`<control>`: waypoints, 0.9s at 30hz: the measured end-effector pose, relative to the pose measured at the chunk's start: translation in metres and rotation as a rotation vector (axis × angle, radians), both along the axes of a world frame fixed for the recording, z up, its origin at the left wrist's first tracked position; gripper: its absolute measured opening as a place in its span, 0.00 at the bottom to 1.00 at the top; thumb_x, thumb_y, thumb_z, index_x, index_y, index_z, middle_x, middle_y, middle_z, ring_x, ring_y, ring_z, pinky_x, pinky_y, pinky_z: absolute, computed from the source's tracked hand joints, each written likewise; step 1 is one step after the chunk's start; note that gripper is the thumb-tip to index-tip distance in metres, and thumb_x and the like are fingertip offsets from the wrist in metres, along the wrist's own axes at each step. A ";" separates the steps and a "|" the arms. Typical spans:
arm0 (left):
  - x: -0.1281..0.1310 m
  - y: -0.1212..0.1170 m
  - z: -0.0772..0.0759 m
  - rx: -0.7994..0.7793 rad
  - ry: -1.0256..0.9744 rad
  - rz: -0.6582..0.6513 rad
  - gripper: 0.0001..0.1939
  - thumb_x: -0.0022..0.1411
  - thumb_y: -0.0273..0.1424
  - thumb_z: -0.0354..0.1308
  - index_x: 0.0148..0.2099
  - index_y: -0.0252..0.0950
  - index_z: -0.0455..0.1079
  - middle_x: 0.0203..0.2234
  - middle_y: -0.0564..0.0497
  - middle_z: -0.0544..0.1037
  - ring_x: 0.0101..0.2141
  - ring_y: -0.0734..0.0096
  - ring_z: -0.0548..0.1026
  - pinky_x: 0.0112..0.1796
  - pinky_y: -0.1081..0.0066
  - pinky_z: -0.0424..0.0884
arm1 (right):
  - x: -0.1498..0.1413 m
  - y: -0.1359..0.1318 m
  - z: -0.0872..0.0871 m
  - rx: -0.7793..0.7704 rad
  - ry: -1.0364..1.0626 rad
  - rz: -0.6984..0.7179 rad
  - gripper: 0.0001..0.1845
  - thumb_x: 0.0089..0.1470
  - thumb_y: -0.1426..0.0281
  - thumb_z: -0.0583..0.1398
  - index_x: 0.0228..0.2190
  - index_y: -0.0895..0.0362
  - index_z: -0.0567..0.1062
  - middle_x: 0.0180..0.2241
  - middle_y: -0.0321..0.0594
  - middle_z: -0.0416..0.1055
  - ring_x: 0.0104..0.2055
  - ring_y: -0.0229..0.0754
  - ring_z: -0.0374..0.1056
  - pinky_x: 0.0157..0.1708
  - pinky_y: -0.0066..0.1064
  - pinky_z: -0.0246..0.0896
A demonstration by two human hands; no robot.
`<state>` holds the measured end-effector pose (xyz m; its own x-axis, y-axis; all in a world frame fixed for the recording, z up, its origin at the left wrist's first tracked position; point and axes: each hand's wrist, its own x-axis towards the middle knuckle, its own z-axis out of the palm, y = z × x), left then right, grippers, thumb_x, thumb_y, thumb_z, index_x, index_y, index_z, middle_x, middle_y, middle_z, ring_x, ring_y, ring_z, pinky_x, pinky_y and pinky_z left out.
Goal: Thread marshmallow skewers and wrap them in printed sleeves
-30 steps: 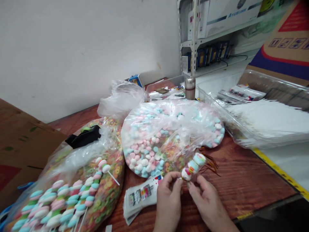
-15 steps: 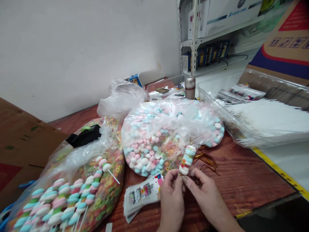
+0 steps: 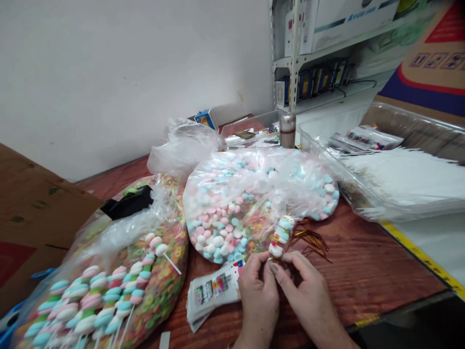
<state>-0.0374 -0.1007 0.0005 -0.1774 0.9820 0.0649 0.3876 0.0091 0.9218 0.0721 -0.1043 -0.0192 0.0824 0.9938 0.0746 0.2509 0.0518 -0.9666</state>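
Note:
Both my hands pinch the base of one wrapped candy skewer (image 3: 281, 235), a stick of pastel marshmallows and coloured rings that stands nearly upright at the near table edge. My left hand (image 3: 258, 291) grips it from the left, fingers closed. My right hand (image 3: 304, 285) closes on it from the right. Just right of the skewer lies a bundle of gold twist ties (image 3: 310, 239). A stack of printed clear sleeves (image 3: 212, 293) lies under my left hand.
An open bag of pastel marshmallows (image 3: 250, 194) sits behind the hands. At left, finished skewers (image 3: 101, 300) lie on a bag of coloured rings (image 3: 163, 281). A clear tray of white sticks (image 3: 399, 179) stands right, a metal flask (image 3: 287, 130) behind, a cardboard box (image 3: 32, 218) far left.
The skewer has swung from leaning right to nearly upright, and both hands have drawn closer together around its base. The view shifted slightly.

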 end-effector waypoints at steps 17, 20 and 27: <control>-0.027 0.005 0.032 -0.159 -0.349 -0.518 0.14 0.60 0.22 0.54 0.33 0.41 0.81 0.64 0.50 0.63 0.64 0.50 0.57 0.62 0.49 0.51 | 0.037 0.003 0.024 -0.109 0.164 0.275 0.09 0.57 0.67 0.58 0.26 0.55 0.71 0.26 0.33 0.66 0.29 0.39 0.62 0.30 0.28 0.57; -0.030 0.002 0.032 -0.036 0.076 -0.583 0.22 0.60 0.18 0.49 0.36 0.45 0.82 0.67 0.53 0.57 0.68 0.51 0.44 0.63 0.42 0.40 | 0.047 -0.002 0.029 -0.084 0.120 0.265 0.11 0.58 0.67 0.57 0.24 0.54 0.69 0.25 0.33 0.64 0.28 0.38 0.60 0.29 0.29 0.54; -0.018 -0.004 0.030 0.084 0.173 -0.605 0.23 0.62 0.20 0.49 0.51 0.46 0.77 0.70 0.55 0.45 0.68 0.50 0.39 0.62 0.41 0.43 | 0.037 -0.016 0.020 -0.432 0.700 0.389 0.12 0.52 0.65 0.63 0.24 0.55 0.67 0.23 0.30 0.61 0.27 0.37 0.58 0.32 0.28 0.57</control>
